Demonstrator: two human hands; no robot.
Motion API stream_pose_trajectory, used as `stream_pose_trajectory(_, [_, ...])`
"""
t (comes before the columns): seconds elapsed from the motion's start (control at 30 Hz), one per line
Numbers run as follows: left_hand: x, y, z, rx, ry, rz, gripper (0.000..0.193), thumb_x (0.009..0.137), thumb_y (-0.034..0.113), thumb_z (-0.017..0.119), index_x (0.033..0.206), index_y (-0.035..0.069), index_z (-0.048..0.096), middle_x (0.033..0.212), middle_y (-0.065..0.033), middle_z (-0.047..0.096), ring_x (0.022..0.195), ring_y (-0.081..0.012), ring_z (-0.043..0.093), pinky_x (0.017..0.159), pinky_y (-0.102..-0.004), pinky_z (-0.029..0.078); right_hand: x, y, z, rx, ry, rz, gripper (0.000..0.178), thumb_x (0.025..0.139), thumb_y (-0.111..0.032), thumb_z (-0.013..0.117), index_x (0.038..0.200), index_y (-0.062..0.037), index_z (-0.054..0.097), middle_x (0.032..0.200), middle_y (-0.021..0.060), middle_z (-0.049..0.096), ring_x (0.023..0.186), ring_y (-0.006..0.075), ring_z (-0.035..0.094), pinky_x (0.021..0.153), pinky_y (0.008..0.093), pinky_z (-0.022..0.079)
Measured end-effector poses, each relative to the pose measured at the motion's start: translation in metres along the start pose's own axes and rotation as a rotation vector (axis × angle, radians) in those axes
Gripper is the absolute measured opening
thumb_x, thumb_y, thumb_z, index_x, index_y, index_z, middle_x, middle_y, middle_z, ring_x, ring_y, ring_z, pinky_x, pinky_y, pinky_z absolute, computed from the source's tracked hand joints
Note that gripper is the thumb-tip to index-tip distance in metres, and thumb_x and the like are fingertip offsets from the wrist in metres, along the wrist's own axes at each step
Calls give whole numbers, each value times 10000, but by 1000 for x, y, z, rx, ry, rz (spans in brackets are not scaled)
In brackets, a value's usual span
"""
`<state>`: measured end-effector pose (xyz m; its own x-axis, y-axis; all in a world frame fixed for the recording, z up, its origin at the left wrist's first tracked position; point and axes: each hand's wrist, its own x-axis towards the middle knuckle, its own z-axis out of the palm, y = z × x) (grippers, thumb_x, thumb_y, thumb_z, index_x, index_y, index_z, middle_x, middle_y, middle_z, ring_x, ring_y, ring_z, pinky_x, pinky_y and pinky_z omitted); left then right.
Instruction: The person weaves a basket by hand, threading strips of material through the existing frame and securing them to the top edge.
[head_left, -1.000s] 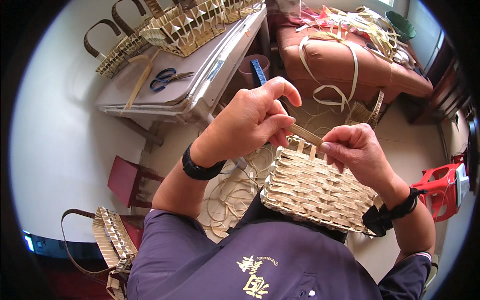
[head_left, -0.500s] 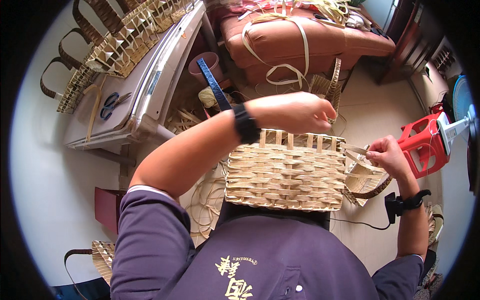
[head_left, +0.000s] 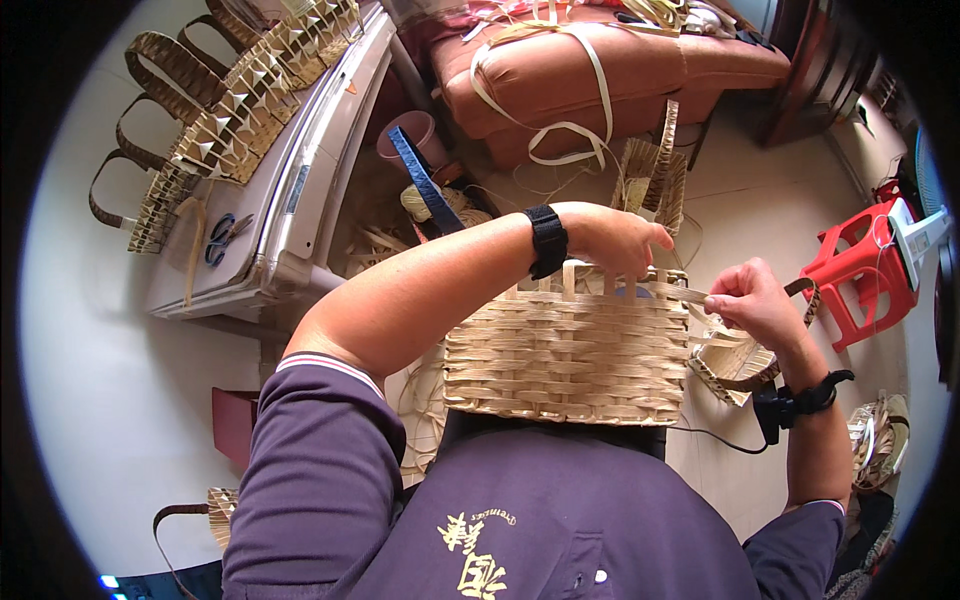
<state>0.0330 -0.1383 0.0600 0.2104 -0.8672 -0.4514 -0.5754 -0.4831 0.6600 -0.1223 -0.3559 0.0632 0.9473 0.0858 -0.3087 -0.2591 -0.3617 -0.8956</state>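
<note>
A light straw-coloured woven basket (head_left: 565, 360) rests on its side across my lap, its upright strips standing out along the far edge. My left hand (head_left: 615, 240) reaches over that edge near the right corner; one finger points right, and the others bend down against the upright strips. What those fingers hold, if anything, is hidden. Beyond the basket's right corner, my right hand (head_left: 750, 300) pinches a flat weaving strip (head_left: 680, 292) between thumb and fingers. The strip runs left to the basket's edge, beneath my left hand.
Scissors (head_left: 222, 240) and several handled baskets (head_left: 215, 135) are on the table at left. A red-brown sofa (head_left: 570, 80) with loose strips stands ahead. A pink bin (head_left: 410, 135), a small basket (head_left: 640, 180) and a red stool (head_left: 865, 280) stand on the floor.
My left hand has come down and slightly left onto the basket's far edge. My right hand has shifted left and up a little, still pinching the strip.
</note>
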Motion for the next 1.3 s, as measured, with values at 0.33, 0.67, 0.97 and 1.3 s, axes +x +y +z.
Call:
stream_pose_trajectory(0.33, [-12, -21, -1, 3, 44, -146, 636, 1009, 226, 632, 1572, 44, 400, 1122, -140, 763, 1017, -217, 697, 923, -345, 541, 36, 11, 24, -170, -7, 39, 147, 838, -74, 718, 800, 67, 733, 627, 51, 658, 571, 94, 604, 547, 272, 495])
stream_pose_trajectory(0.67, [-2, -45, 7, -447, -11, -108, 536, 1089, 267, 551, 1569, 59, 436, 1191, -104, 706, 1059, -167, 651, 952, -332, 529, 46, 23, 22, -251, 8, -17, 138, 851, -67, 721, 810, 66, 719, 624, 54, 632, 584, 116, 598, 571, 299, 493])
stream_pose_trajectory(0.97, [2, -41, -2, -476, -93, -94, 650, 1083, 567, 476, 1462, 45, 556, 1083, -124, 726, 970, -162, 643, 920, -355, 529, 22, -13, 60, -1165, 265, -315, 106, 843, -148, 704, 781, -62, 707, 759, 150, 688, 738, 395, 689, 685, 469, 559])
stream_pose_trajectory(1.3, [1, -38, -2, -515, -44, -130, 781, 1052, 701, 376, 1346, 26, 638, 1061, -142, 740, 984, -193, 646, 942, -372, 508, 51, -18, 73, -849, 146, -677, 152, 782, -83, 777, 915, -102, 704, 912, 101, 657, 897, 325, 664, 769, 438, 546])
